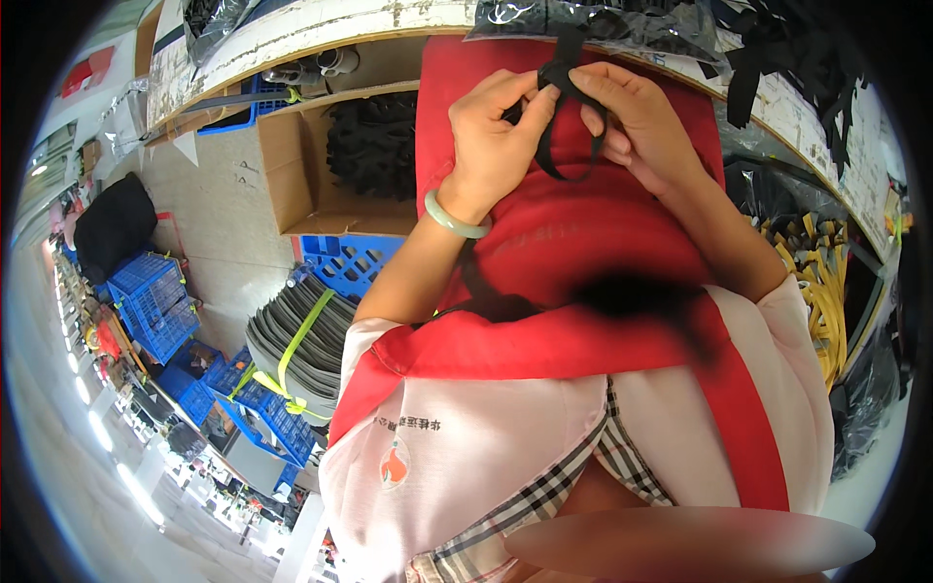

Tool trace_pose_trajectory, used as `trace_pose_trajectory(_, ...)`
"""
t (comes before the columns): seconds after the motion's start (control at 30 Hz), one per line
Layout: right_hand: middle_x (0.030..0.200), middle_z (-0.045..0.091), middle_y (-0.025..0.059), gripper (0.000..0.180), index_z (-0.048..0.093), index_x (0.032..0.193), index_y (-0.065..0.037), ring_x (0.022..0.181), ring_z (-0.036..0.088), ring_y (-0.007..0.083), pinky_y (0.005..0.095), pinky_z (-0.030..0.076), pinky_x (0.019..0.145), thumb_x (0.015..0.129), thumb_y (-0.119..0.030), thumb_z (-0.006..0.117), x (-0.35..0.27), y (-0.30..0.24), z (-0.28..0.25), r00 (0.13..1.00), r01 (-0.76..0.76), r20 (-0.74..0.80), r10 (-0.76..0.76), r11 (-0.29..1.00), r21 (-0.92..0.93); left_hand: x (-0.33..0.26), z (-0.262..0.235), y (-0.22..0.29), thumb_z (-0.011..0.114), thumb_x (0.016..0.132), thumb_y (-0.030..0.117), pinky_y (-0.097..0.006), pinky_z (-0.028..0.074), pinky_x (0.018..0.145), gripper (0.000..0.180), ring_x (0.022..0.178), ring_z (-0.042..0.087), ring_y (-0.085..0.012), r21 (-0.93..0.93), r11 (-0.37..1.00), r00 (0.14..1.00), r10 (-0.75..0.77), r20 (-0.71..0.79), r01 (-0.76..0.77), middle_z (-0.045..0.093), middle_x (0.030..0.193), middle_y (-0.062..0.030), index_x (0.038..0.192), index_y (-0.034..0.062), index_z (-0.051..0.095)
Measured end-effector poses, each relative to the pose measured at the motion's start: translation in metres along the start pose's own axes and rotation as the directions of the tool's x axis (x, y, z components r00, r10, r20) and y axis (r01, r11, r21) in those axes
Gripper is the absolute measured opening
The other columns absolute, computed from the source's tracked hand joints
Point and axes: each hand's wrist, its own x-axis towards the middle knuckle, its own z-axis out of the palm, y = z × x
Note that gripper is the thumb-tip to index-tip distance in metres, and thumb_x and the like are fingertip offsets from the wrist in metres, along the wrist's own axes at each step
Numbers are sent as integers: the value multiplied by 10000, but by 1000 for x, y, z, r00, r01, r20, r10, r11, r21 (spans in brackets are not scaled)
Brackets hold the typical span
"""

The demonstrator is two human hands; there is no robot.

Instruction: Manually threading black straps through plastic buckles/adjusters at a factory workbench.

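Black strap [564, 117]: narrow webbing, looped, pinched at top betw. both hands' fingertips, loop hanging over red apron.

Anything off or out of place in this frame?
Nothing stands out. Both hands, left hand and right hand, pinch a black strap loop above the red apron. The cardboard box of black parts sits upright; blue crates are stacked, nothing spilled.

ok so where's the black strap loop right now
In the head view, the black fabric strap loop sits top centre, pinched between the left hand and right hand, over the red apron.
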Motion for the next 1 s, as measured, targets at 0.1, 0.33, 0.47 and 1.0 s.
trace_pose_trajectory(0.1, 661, 552, -12, 186, 609, 988, -58, 425, 377, 16, 169, 265, 382, 928, -234, 598, 1, 3, 2, 1000, -11, -20, 13, 998, 65, 1, -3, 0, 704, 785, 9, -263, 410, 506, 149, 561, 527, -151, 126, 989, 997, 83, 0, -82, 566, 669, -75, 933, 1, 688)
trace_pose_trajectory(0.33, 739, 566, -20, 224, 597, 1031, -75, 498, 441, 21, 168, 324, 439, 930, -274, 613, 11, 14, -5, 996, -66, 62, 58, 990, 124, -1, -7, -5, 684, 799, 15, -293, 432, 502, 136, 565, 558, -202, 272, 940, 979, 200, 46, -205, 585, 693, -95, 935, 13, 682)
trace_pose_trajectory(0.47, 768, 580, -13, 253, 603, 1063, -67, 547, 500, 42, 191, 384, 478, 928, -280, 619, 17, 21, -6, 991, 118, -54, -120, 992, -38, -1, -14, -15, 675, 795, -3, -289, 428, 494, 171, 568, 560, -171, 333, 891, 948, 260, 185, -309, 596, 706, -81, 965, 17, 676)
trace_pose_trajectory(1.0, 729, 589, 4, 157, 603, 1002, -14, 597, 567, 55, 181, 468, 515, 889, -108, 657, 2, 7, 4, 941, 334, 84, -328, 859, -388, -3, -19, 10, 641, 895, 72, -195, 354, 391, 137, 481, 515, -62, -425, 793, 885, -465, 41, 437, 637, 703, -53, 966, -41, 673)
